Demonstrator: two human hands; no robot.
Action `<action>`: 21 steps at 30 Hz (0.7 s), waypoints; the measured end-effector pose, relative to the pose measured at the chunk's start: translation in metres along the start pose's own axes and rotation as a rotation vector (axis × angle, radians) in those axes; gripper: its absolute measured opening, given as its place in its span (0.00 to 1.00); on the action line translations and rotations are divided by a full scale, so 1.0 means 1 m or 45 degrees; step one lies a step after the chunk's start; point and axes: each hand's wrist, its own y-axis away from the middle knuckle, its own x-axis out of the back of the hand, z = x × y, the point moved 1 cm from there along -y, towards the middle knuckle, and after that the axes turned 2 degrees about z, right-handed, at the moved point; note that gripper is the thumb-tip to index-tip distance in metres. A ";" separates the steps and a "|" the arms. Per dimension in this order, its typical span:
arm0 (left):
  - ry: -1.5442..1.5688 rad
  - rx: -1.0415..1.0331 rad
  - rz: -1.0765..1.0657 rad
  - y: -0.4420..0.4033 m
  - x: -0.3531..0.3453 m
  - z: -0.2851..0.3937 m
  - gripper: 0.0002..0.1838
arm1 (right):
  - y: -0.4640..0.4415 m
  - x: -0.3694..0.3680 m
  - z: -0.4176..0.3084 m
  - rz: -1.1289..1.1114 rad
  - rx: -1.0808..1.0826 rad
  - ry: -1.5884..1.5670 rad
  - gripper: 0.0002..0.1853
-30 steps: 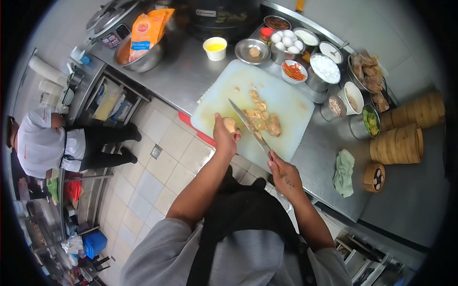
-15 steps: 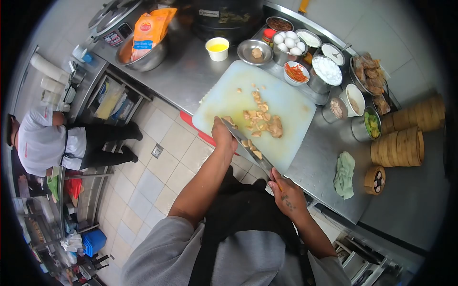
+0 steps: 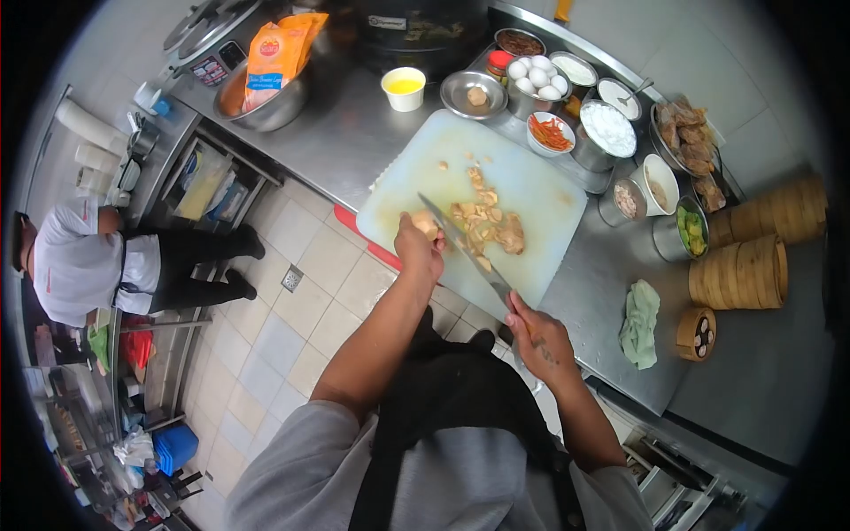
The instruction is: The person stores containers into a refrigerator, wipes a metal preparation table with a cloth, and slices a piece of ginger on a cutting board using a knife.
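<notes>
At the near left part of the white cutting board (image 3: pixel 403 181), my left hand (image 3: pixel 418 248) is closed around a pale brown piece of meat (image 3: pixel 426 225). My right hand (image 3: pixel 538 341) grips the handle of a long knife (image 3: pixel 478 264). Its blade slants across the board, the tip just beyond the held meat. Cut meat pieces (image 3: pixel 485 217) lie to the right of the blade, with a larger chunk (image 3: pixel 510 234) at their right end. A few small bits are scattered farther up the board.
Bowls and tins line the counter's back, with eggs (image 3: pixel 537 78), white powder (image 3: pixel 607 128) and red strips (image 3: pixel 550 134). Bamboo steamers (image 3: pixel 737 273) and a green cloth (image 3: pixel 639 325) are right. An orange bag (image 3: pixel 277 62) sits in a bowl. Another person (image 3: pixel 80 265) stands far left.
The knife tip has moved up and away from my left fingers, and the blade now shows flatter. The held meat has come into fuller view. My right hand has shifted slightly right.
</notes>
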 end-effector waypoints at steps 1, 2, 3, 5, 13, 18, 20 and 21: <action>0.002 -0.001 0.004 -0.001 0.000 0.000 0.20 | 0.006 0.002 -0.003 -0.004 0.001 0.000 0.20; 0.059 -0.020 0.007 -0.003 -0.001 -0.001 0.20 | 0.011 0.004 -0.006 -0.045 -0.023 0.051 0.20; 0.115 -0.039 0.008 -0.004 -0.001 -0.003 0.20 | 0.015 0.004 -0.007 -0.083 -0.046 0.103 0.20; 0.133 -0.021 0.011 -0.006 -0.001 -0.006 0.20 | 0.020 0.001 -0.004 -0.071 -0.032 0.119 0.21; 0.129 0.061 -0.032 -0.012 0.003 -0.012 0.21 | 0.027 0.002 -0.006 -0.031 -0.002 0.226 0.22; 0.154 0.127 -0.112 -0.009 0.003 -0.011 0.20 | 0.025 0.004 -0.012 -0.046 -0.016 0.339 0.23; 0.181 0.109 -0.115 -0.006 -0.001 -0.014 0.19 | 0.022 0.002 -0.010 -0.042 -0.006 0.331 0.23; 0.209 0.092 -0.119 -0.004 -0.003 -0.015 0.19 | 0.019 0.000 -0.008 -0.037 0.004 0.324 0.23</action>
